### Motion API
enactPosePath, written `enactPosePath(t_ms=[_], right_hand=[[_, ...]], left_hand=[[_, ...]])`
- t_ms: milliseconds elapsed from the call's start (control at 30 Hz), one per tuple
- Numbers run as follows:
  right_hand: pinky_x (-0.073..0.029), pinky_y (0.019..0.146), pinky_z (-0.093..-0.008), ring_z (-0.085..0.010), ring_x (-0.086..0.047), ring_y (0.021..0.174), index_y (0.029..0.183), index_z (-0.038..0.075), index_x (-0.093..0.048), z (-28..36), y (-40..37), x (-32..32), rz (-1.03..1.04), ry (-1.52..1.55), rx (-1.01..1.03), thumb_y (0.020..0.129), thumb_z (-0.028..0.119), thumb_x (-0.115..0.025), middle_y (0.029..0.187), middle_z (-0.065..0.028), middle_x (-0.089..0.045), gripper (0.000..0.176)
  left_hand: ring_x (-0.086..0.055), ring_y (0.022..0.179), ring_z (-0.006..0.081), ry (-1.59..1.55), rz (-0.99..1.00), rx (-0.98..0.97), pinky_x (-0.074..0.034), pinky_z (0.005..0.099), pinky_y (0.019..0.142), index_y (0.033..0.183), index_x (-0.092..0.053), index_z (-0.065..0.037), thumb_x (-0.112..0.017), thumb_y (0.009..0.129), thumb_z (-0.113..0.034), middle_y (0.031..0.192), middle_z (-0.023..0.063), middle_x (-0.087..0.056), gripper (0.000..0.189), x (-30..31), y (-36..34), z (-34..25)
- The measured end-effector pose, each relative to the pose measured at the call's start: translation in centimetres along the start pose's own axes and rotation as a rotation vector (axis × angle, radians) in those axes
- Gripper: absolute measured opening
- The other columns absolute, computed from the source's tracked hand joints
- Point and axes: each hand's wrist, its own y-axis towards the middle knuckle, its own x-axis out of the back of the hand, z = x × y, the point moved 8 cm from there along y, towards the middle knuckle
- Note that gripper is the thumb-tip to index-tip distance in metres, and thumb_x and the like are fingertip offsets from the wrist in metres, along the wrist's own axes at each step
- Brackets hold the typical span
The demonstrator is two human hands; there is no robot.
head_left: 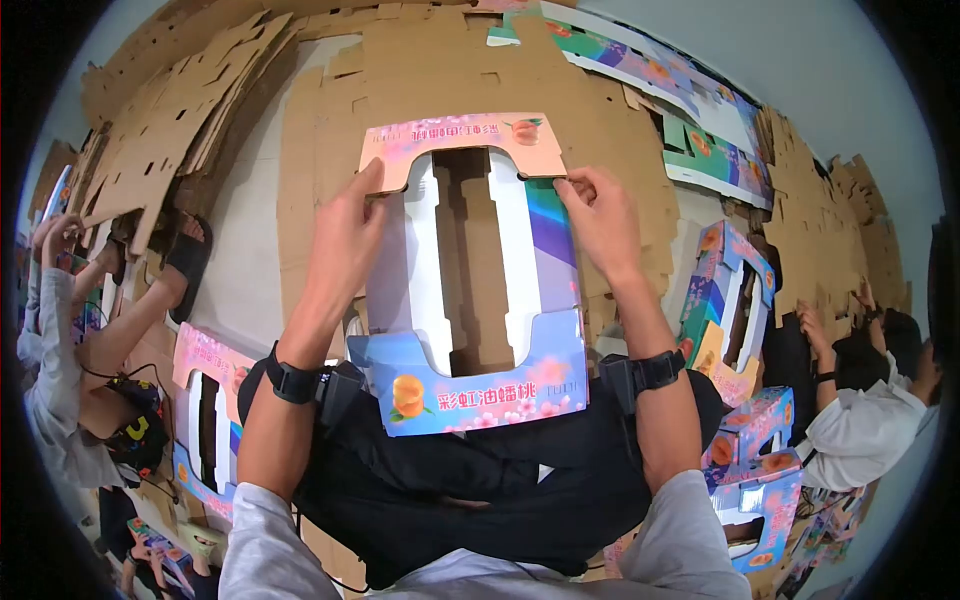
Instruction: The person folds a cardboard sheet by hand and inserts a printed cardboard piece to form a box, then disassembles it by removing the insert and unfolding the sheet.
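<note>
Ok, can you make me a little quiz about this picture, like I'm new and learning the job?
1. True or false: the left hand and the right hand are both at the pink end of the box.
2. What is printed beside the big writing on the blue end?
A. a fish
B. a fruit
C. a car
3. Fill in: a black ____ goes round each wrist.

Key: 1. True. 2. B, a fruit. 3. Strap.
</note>
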Motion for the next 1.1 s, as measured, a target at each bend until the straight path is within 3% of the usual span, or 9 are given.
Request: enactPosePath(t_ms=[67,267,467,667,767,867,1000,1100], right_hand=[[-0.056,0.074,-0.0384,-0.0253,-0.071,0.076,0.098,-0.004,-0.074,0.2,-0.1,0.0,-0.023,-0.033,0.015,0.096,0.016,-0.078,0.089,-0.0147,-0.073,0.020],[-0.056,0.073,-0.0406,-0.0276,-0.072,0.075,0.091,-0.003,-0.070,-0.2,-0.8,-0.9,-0.024,-0.032,-0.066,0.095,0.012,-0.077,0.087,-0.0151,-0.072,0.017],[-0.056,0.073,-0.0422,-0.0297,-0.071,0.076,0.091,-0.002,-0.070,0.2,-1.1,-1.0,-0.086,-0.082,-0.025,0.095,0.011,-0.076,0.087,-0.0149,-0.071,0.015],[-0.054,0.071,-0.0429,-0.0305,-0.069,0.075,0.090,-0.002,-0.068,0.6,-1.4,-0.6,-0.143,-0.083,0.042,0.097,0.012,-0.077,0.086,-0.0147,-0.069,0.017],[-0.053,0.070,-0.0436,-0.0313,-0.068,0.074,0.091,-0.002,-0.069,0.5,-1.3,-0.7,-0.124,-0.062,0.036,0.097,0.013,-0.077,0.085,-0.0151,-0.068,0.018],[-0.053,0.071,-0.0448,-0.0326,-0.067,0.074,0.092,-0.002,-0.070,0.3,-1.3,-0.8,-0.088,-0.085,0.039,0.098,0.014,-0.077,0.084,-0.0155,-0.067,0.018],[-0.052,0.074,-0.0478,-0.0345,-0.068,0.076,0.089,-0.003,-0.069,1.5,-1.4,-0.4,-0.062,-0.103,0.088,0.099,0.015,-0.076,0.083,-0.0165,-0.066,0.021],[-0.055,0.082,-0.0499,-0.0371,-0.070,0.091,0.112,0.002,-0.074,0.7,-1.3,-1.2,0.029,-0.204,0.075,0.100,0.018,-0.075,0.098,-0.0185,-0.068,0.020]], left_hand=[[-0.075,0.095,0.0226,0.032,-0.070,-0.138,-0.058,0.0373,0.082,0.152,-0.064,-0.004,-0.060,0.106,-0.007,0.118,0.0186,-0.075,0.046,0.0,0.0,0.2],[-0.072,0.086,0.0229,0.001,0.006,-0.062,-0.056,0.0392,0.078,0.147,-0.068,-0.002,-0.064,0.104,-0.005,0.096,0.0158,-0.065,0.043,0.6,0.6,0.9],[-0.068,0.079,0.0271,0.208,-0.068,-0.162,-0.053,0.0416,0.075,0.140,-0.073,-0.004,-0.066,0.100,-0.002,0.096,0.0149,-0.066,0.041,1.6,0.1,-1.1],[-0.069,0.081,0.0283,0.108,-0.100,-0.155,-0.054,0.0427,0.077,0.136,-0.076,-0.006,-0.070,0.096,0.000,0.098,0.0157,-0.069,0.041,1.4,0.2,-0.3],[-0.070,0.082,0.0290,0.246,-0.109,-0.141,-0.056,0.0419,0.078,0.135,-0.076,-0.008,-0.071,0.095,0.000,0.098,0.0152,-0.070,0.041,1.5,-0.1,-1.1],[-0.071,0.084,0.0303,0.202,-0.084,-0.106,-0.058,0.0421,0.080,0.135,-0.077,-0.008,-0.071,0.095,0.000,0.099,0.0147,-0.073,0.041,1.2,0.0,-0.1],[-0.074,0.098,0.0333,0.351,-0.076,-0.159,-0.058,0.0440,0.088,0.131,-0.077,-0.007,-0.068,0.095,0.001,0.116,0.0160,-0.074,0.038,1.0,-0.5,-1.3],[-0.072,0.114,0.0354,0.507,-0.086,-0.253,-0.057,0.0450,0.099,0.131,-0.074,-0.002,-0.066,0.095,0.001,0.130,0.0175,-0.072,0.037,0.3,-1.5,-2.8]])
